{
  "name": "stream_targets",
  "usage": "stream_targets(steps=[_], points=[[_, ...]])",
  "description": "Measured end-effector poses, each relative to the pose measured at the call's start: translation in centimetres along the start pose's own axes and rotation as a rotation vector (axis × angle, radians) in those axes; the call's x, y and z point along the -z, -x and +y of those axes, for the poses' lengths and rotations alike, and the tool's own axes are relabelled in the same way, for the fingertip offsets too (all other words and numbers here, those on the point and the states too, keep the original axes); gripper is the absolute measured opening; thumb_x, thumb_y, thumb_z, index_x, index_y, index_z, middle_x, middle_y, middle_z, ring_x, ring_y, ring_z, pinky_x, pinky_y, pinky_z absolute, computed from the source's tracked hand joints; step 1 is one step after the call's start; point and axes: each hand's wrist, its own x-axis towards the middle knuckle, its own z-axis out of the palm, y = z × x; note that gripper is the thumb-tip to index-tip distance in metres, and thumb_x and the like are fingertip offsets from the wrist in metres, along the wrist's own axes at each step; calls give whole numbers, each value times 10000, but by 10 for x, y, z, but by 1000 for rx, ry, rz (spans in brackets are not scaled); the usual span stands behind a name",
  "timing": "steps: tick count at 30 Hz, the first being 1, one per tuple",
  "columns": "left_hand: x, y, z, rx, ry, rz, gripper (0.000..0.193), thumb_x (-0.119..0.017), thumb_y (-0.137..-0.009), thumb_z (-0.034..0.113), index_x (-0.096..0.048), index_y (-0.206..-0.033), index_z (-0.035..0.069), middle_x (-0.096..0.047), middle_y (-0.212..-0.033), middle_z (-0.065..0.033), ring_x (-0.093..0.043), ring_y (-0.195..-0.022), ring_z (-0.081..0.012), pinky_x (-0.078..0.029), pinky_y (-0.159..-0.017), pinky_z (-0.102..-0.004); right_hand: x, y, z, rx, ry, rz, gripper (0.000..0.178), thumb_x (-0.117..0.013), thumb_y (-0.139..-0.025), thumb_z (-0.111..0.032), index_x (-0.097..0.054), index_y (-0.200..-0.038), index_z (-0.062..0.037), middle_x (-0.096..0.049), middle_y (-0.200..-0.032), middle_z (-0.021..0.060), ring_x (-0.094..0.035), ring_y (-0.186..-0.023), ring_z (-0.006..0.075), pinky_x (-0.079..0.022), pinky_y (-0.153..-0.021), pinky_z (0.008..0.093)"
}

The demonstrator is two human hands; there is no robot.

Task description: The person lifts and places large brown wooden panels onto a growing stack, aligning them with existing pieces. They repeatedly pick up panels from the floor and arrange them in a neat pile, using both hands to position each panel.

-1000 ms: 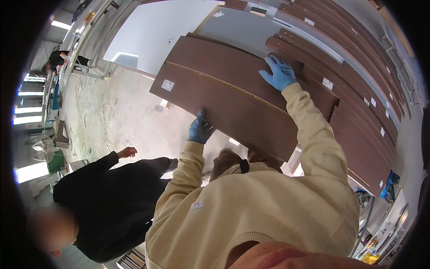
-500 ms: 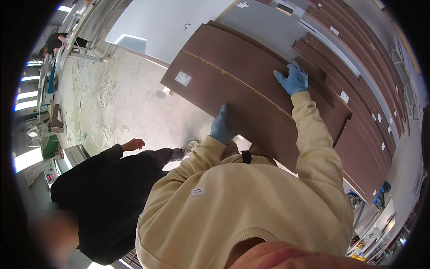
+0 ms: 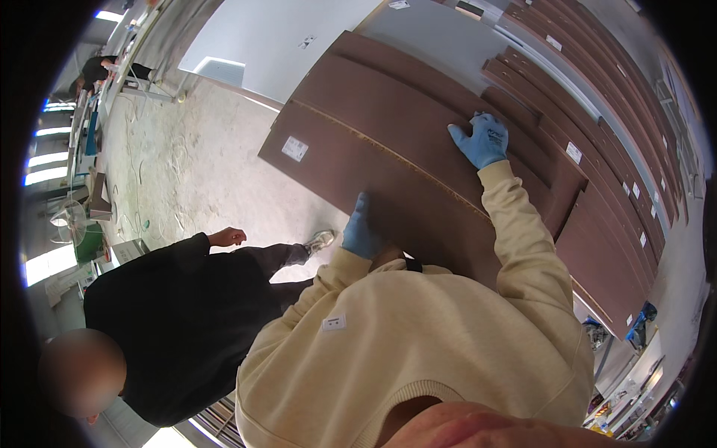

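A large brown laminated board (image 3: pixel 388 164), its long axis running from ten to four o'clock, is gripped at its near lower edge by the gloved left hand (image 3: pixel 364 228) and steadied by the right hand (image 3: pixel 482 140), laid flat at two o'clock.

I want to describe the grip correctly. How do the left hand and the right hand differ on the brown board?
The left hand sits low at the near edge of the brown board, close to the body, elbow bent. The right hand lies higher, flat on the board's face, fingers spread, arm stretched out. Both wear blue gloves and cream sleeves, and both touch the same board.
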Motion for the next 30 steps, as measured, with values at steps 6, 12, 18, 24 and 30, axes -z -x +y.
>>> stream_targets(steps=[6,12,18,24,30], points=[[-1,42,-39,-119,-97,-15,840,-500,-1030,637,-332,-1637,81,-435,-1627,-151,-425,-1475,-357,-371,-1233,-465,5,24,5,65,-102,136,567,-750,-857,-583,-766,-944,-23,-756,-985,174,-718,-943,370,-574,-815,486],[0,48,-52,-8,-117,-204,857,-504,-1023,708,-384,-1612,96,-448,-1622,-141,-436,-1466,-333,-357,-1238,-507,53,52,14,-109,-249,88,552,-747,-867,-576,-746,-966,-33,-756,-976,224,-720,-942,443,-572,-873,533],[42,84,-51,63,-193,-213,763,-574,-1030,637,-475,-1551,89,-535,-1544,-127,-488,-1422,-292,-381,-1220,-467,109,149,7,-141,-228,154,484,-777,-880,-506,-716,-942,-29,-743,-923,212,-715,-914,429,-569,-802,514],[62,117,-41,225,-143,-376,729,-553,-1047,620,-487,-1521,70,-543,-1534,-136,-502,-1412,-280,-403,-1209,-469,159,237,-26,-205,-212,389,402,-776,-904,-417,-713,-902,-20,-726,-825,182,-707,-797,403,-560,-755,485],[72,155,-49,291,-267,-482,694,-472,-1101,564,-446,-1563,47,-502,-1588,-129,-454,-1463,-292,-367,-1235,-453,215,329,-41,-353,-255,473,381,-788,-910,-374,-728,-930,2,-736,-825,182,-713,-758,355,-555,-723,425]])
